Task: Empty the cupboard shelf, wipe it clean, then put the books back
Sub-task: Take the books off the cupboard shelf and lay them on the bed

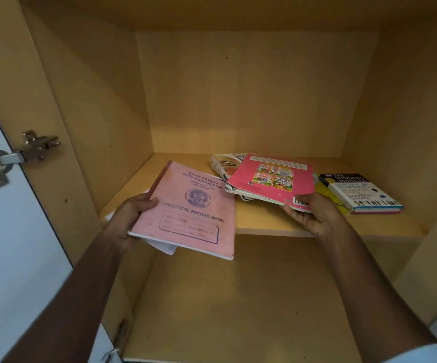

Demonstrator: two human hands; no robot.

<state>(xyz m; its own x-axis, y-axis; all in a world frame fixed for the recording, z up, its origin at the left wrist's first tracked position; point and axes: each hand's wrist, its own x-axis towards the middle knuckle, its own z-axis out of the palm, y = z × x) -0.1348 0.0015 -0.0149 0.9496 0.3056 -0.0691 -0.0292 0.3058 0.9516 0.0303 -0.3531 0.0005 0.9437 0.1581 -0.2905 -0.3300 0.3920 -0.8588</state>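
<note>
Cupboard shelf of tan laminate point(264, 224) carries the books: left hand point(131, 213) grips the limp pale-pink record book point(186, 210) at its spine edge, right hand point(314, 216) pinches the thin magenta picture book point(272, 176) by its corner.

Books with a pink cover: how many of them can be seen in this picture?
2. The pale pink record book is in the left hand, over the shelf edge. The bright pink book tops the middle pile, gripped by the right hand. Others may be hidden underneath.
</note>
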